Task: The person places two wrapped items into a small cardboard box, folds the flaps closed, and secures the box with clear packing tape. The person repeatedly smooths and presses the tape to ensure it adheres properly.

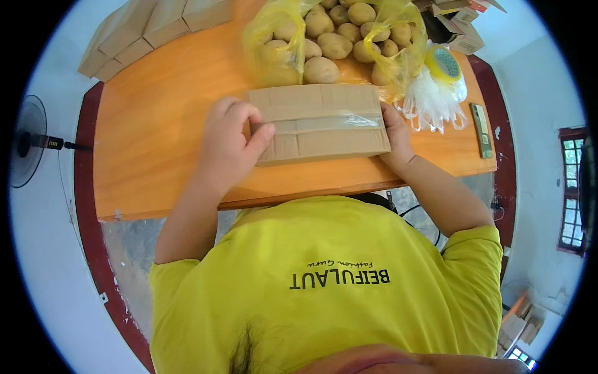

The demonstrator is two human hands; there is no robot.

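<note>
A cardboard box (322,100) lies before me near the table's front edge, with a strip of clear tape along the middle of its top. My left hand (236,135) grips the box's left end, thumb on top at the tape's end. At the right end, my right hand (397,135) holds the side, its fingers partly hidden behind the box. Just beyond the box is an open yellow plastic bag (280,61) full of potatoes (335,45). A roll of tape (444,63) rests on white plastic bags (432,100) to the right.
Closed cardboard boxes (126,37) are stacked at the back left of the wooden table (154,140). Opened cartons (460,35) sit at the back right. A green phone-like object (481,131) lies by the right edge. A fan (30,140) stands beyond the left edge.
</note>
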